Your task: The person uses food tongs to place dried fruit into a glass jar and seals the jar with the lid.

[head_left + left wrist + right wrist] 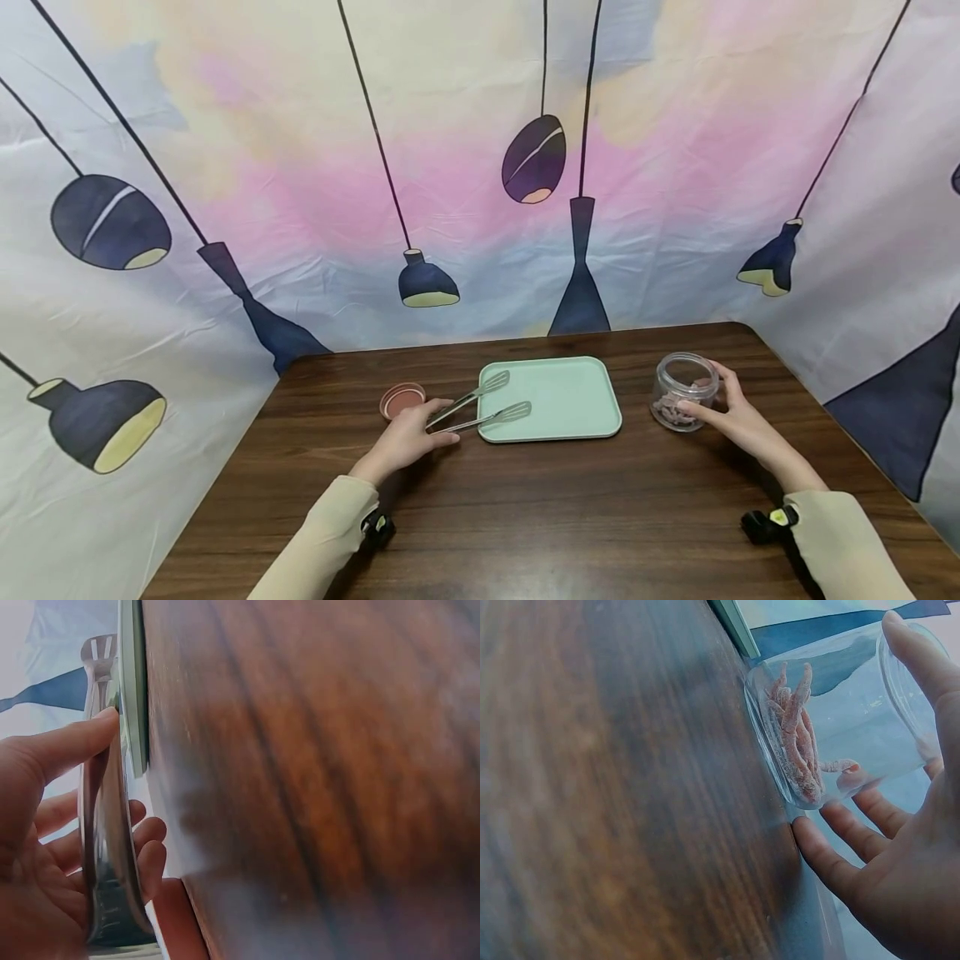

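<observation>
My left hand [405, 439] grips a pair of metal tongs [513, 412] with slotted ends, spread apart over the left part of a pale green tray [573, 396]. In the left wrist view, thumb and fingers lie on either side of the tongs [112, 832]. On the right, my right hand [748, 425] holds a clear, lidless jar [664, 385] between thumb and fingers. It stands upright on the table. Dried, pinkish-brown strips [801, 742] lie at its bottom in the right wrist view; their exact kind is unclear.
A reddish-brown round lid [402, 400] lies on the table left of the tray, just behind my left hand. The dark wooden table [540, 508] ends at a cloth backdrop [465, 183] printed with hanging lamps, which also runs along the sides.
</observation>
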`<state>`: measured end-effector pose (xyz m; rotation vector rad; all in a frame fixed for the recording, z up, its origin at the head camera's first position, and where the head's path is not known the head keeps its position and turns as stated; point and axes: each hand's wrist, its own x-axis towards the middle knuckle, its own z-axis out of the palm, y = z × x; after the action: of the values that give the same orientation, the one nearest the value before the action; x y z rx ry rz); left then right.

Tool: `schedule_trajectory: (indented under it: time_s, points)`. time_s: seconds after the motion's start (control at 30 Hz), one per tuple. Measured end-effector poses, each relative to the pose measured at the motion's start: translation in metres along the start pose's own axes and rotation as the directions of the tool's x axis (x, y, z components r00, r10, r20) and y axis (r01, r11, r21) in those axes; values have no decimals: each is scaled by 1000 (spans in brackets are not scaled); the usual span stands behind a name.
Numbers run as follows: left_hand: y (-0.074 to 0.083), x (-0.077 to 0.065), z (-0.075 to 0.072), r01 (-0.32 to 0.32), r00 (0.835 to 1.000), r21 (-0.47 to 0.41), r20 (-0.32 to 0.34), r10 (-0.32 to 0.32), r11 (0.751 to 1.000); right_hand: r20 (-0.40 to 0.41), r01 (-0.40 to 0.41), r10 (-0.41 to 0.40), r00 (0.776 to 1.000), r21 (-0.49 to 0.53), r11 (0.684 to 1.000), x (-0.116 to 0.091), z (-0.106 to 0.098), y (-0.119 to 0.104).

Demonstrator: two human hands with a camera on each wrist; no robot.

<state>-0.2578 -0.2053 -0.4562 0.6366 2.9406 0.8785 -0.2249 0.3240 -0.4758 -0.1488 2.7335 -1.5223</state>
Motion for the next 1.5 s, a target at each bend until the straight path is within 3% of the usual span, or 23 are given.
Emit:
schedule_trajectory:
  time_s: [0.5, 0.77, 1.1, 1.5]
  points:
    - [-1, -4, -3, -2, 999, 50, 37, 0, 999, 0, 10, -10, 1000, 12, 1000, -1, 0, -1]
    - [-1, -3, -4, -3, 999, 34, 46, 1, 999, 6, -2, 2, 1000, 2, 1000, 0, 0, 0]
    - [-2, -5, -6, -35, 994, 30, 107, 32, 999, 32, -24, 24, 999, 21, 999, 0, -2, -2]
    - [-1, -5, -6, 24, 993, 23, 119, -27, 999, 47, -36, 34, 998, 42, 998, 1, -3, -3]
